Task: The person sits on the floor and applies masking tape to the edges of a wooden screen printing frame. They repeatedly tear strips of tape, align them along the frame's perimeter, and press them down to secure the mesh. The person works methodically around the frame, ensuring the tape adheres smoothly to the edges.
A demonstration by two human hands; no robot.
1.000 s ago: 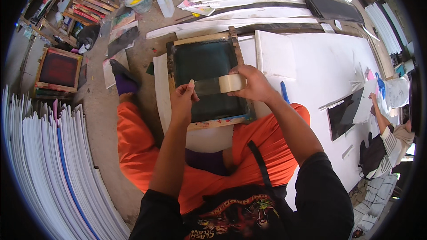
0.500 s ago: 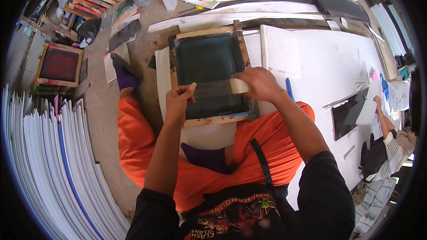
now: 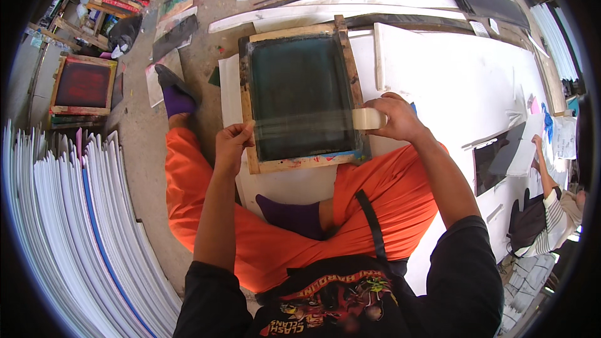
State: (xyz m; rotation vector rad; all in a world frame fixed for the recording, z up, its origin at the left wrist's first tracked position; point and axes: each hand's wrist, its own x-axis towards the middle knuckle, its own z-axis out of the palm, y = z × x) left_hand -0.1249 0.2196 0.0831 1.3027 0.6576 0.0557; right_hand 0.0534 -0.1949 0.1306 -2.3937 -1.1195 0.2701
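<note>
A wooden-framed printing screen [image 3: 300, 81] with dark green mesh lies before my crossed legs. A strip of clear packing tape [image 3: 300, 122] stretches across its lower part; whether it touches the mesh I cannot tell. By the frame's left rail, my left hand [image 3: 233, 143] pinches the strip's free end between thumb and fingers. On the right side, my right hand [image 3: 395, 117] grips the tape roll [image 3: 369, 118], its fingers wrapped round it.
White sheets [image 3: 463, 81] lie under and right of the screen. A red-meshed screen [image 3: 84, 87] is at left, above a row of upright white boards [image 3: 69, 213]. Long white strips [image 3: 369, 0] lie beyond. A person [image 3: 551, 213] works at far right, holding a panel.
My hands have moved apart, the right one rightward with the roll and the left one leftward. A longer length of tape now spans the screen.
</note>
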